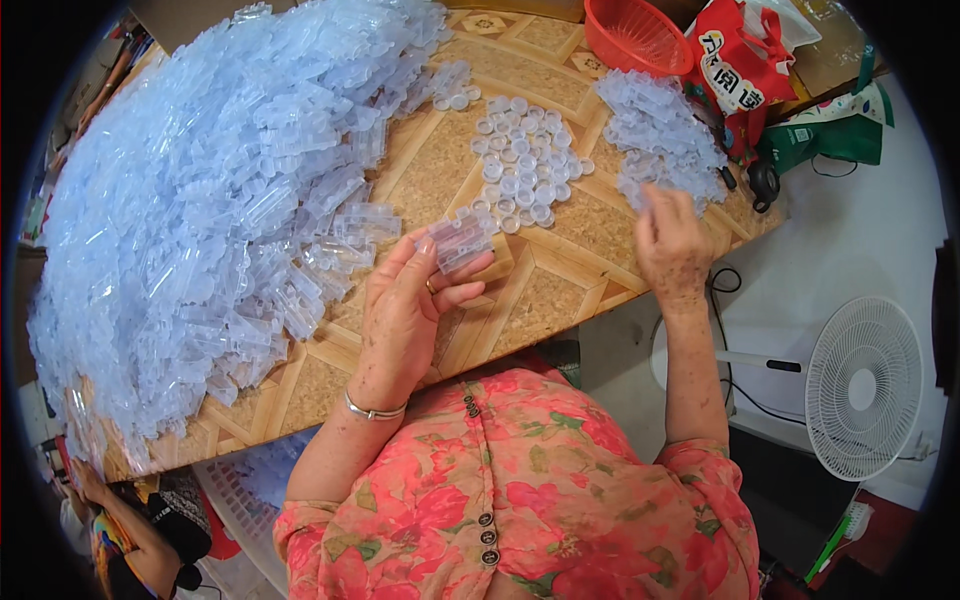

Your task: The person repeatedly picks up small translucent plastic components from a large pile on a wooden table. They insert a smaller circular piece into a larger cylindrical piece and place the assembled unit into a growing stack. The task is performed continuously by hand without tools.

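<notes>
Floral shirt (pixel 540 480) foremost. Left hand (pixel 404 290) grips a clear plastic piece (pixel 460 240) over the desk (pixel 565 290), near round caps (pixel 510 186). Right hand (pixel 672 240), fingers bunched, is at the near edge of the small pile (pixel 665 120); whether loaded, cannot tell. Step judged: part pick-up; next move calls for a fine pinch.

A red plastic basket (pixel 640 45) sits at the far edge of the tabletop (pixel 425 185), with a red bag (pixel 735 65) just beside it and a green bag (pixel 840 130) near the right corner, close to a black ring-shaped thing (pixel 764 186). Beyond that corner stands a white fan (pixel 862 390); a white crate (pixel 235 510) is below the near edge, toward the left.
</notes>
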`<state>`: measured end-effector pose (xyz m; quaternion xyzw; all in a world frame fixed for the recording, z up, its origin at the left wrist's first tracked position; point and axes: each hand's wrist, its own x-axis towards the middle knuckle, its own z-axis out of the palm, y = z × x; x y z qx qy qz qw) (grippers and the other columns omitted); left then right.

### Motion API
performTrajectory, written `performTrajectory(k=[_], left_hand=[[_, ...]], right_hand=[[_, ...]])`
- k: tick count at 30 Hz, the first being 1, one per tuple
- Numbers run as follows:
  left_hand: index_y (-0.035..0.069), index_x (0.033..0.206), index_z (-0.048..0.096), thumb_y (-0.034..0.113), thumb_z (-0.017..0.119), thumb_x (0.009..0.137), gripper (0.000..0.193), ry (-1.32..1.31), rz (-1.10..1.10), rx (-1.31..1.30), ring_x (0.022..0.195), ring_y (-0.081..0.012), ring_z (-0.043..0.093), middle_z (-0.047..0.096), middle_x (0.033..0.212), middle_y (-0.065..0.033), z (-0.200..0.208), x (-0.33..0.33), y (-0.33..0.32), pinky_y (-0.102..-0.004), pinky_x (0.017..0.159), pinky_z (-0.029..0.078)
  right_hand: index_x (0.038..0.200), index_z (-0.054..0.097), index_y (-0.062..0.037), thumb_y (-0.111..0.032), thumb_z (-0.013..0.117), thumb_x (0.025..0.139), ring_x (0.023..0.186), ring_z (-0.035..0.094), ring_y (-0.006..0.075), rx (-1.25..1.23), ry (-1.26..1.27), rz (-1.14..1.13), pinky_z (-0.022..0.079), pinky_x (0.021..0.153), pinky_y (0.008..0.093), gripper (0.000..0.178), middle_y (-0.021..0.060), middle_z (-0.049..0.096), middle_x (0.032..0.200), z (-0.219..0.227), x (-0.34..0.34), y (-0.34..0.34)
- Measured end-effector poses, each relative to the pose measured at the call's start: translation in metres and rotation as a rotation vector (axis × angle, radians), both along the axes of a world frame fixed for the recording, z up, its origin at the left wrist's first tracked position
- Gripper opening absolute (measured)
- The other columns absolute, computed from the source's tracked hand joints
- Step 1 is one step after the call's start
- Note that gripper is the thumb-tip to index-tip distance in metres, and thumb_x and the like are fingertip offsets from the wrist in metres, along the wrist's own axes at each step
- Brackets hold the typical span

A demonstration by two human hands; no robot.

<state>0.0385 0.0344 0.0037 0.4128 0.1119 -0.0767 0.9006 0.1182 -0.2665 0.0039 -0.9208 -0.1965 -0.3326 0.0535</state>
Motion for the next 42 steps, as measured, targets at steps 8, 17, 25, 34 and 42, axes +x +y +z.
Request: performTrajectory(k=[8,17,25,34,42], left_hand=[[-0.009,0.134,0.047,0.03,0.039,0.109,0.047,-0.008,-0.006,-0.061,0.12,-0.0375,0.063,0.056,0.137,-0.025,0.004,0.0,-0.004,-0.0352,0.09,0.061],[-0.009,0.135,0.044,0.023,0.039,0.109,0.042,-0.013,-0.056,-0.259,0.127,-0.0409,0.057,0.053,0.14,-0.0288,-0.002,-0.005,0.002,-0.0417,0.104,0.055],[-0.006,0.143,0.04,0.025,0.046,0.108,0.048,-0.07,-0.061,-0.285,0.128,-0.0376,0.057,0.052,0.141,-0.0259,0.002,-0.008,0.001,-0.042,0.106,0.053],[-0.003,0.148,0.038,0.02,0.053,0.106,0.05,-0.108,-0.136,-0.24,0.122,-0.0253,0.061,0.057,0.135,-0.0179,-0.006,-0.007,-0.01,-0.0358,0.103,0.053],[-0.003,0.151,0.037,0.011,0.051,0.105,0.05,-0.192,-0.134,-0.106,0.127,-0.0185,0.054,0.055,0.14,-0.0134,-0.013,-0.01,-0.003,-0.0326,0.106,0.047]], right_hand=[[0.132,0.058,-0.0097,-0.002,0.065,0.078,0.105,0.063,0.0338,0.135,0.569,0.148,0.052,0.09,0.042,0.055,0.0119,0.059,0.124,0.031,-0.023,0.016],[0.146,0.045,-0.012,0.003,0.067,0.073,0.13,0.05,0.0371,-0.128,0.961,0.23,0.044,0.108,0.0407,0.078,0.0197,0.052,0.138,0.057,0.026,0.002],[0.14,0.052,-0.0019,-0.015,0.089,0.06,0.081,0.056,0.0207,0.22,0.974,0.077,0.051,0.079,0.0324,0.089,0.0105,0.059,0.119,0.039,0.014,0.013],[0.136,0.055,-0.0049,-0.027,0.094,0.058,0.079,0.057,0.0181,0.468,0.619,0.427,0.052,0.071,0.0322,0.091,0.0081,0.059,0.12,0.031,-0.043,0.11],[0.134,0.056,-0.0062,-0.025,0.094,0.057,0.088,0.063,0.023,0.479,0.558,0.482,0.054,0.076,0.0344,0.088,0.0102,0.058,0.12,0.02,-0.043,0.13]])
